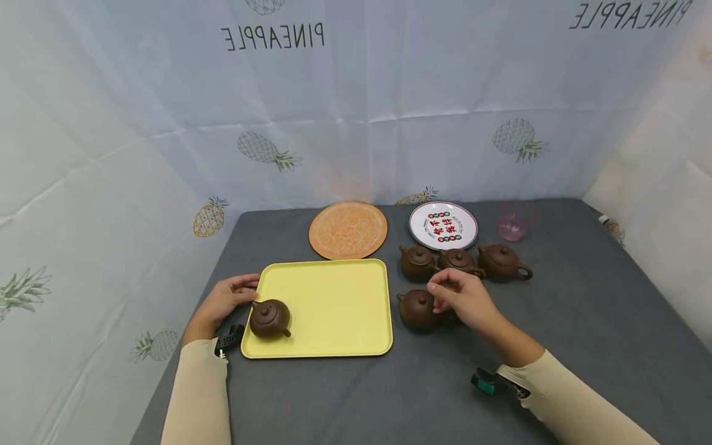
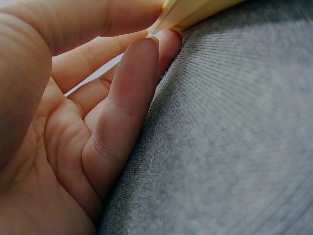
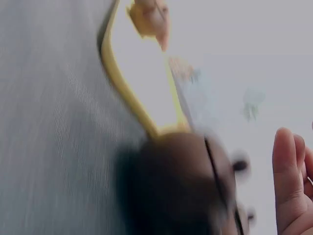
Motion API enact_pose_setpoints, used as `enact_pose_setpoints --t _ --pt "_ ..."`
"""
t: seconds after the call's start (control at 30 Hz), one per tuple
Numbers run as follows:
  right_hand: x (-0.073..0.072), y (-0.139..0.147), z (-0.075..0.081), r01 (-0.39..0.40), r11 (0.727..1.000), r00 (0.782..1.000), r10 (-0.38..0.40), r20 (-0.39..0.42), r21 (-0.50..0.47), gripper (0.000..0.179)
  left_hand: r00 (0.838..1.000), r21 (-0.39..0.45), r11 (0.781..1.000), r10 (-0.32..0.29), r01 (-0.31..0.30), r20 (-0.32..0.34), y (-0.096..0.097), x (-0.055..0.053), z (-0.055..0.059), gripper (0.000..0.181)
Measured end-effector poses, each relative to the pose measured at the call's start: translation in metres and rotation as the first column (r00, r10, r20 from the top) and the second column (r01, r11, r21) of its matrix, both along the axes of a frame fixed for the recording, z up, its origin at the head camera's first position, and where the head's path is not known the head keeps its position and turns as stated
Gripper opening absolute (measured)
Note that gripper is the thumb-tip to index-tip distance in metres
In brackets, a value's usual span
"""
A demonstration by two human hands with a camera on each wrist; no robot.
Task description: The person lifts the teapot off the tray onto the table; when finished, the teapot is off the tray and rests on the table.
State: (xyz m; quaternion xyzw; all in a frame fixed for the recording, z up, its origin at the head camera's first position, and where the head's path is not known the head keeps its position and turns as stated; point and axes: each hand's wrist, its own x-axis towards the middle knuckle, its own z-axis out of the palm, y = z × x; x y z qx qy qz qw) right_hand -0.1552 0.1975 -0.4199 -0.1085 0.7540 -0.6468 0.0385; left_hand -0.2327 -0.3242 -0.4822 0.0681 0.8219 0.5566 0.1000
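My left hand [image 1: 225,300] is at the left edge of a yellow tray [image 1: 334,309]. In the left wrist view its thumb and fingertips meet at the rim of the tray [image 2: 195,12], pinching it. A dark brown teapot [image 1: 269,318] stands on the tray's left side. My right hand [image 1: 464,300] hovers over another brown teapot [image 1: 416,310] just right of the tray, hiding part of it. The right wrist view shows its fingers [image 3: 288,171] apart from a blurred teapot [image 3: 183,171], holding nothing.
Behind the right hand, three more brown teapots [image 1: 502,262] stand in a row. Farther back are a round orange-brown mat [image 1: 348,230], a white plate [image 1: 443,225] with red characters and a pink clear cup [image 1: 513,227]. A pineapple-print curtain [image 1: 345,154] borders the grey table.
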Motion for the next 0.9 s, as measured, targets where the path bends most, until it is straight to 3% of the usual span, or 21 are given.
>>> enact_pose_setpoints --t 0.23,0.63,0.9 --pt "-0.007 -0.064 -0.001 -0.186 0.982 0.982 0.186 0.019 -0.020 0.018 1.000 0.032 0.999 -0.003 0.002 0.010 0.000 0.004 0.003 0.059" --pt "-0.013 -0.165 -0.027 -0.296 0.955 0.949 0.297 0.109 -0.029 0.017 1.000 0.016 1.000 -0.015 0.015 0.006 0.001 0.001 0.001 0.057" --pt "-0.016 -0.209 -0.031 -0.383 0.914 0.923 0.374 0.091 0.136 0.018 1.000 0.000 1.000 -0.002 0.002 0.003 -0.001 0.002 0.003 0.056"
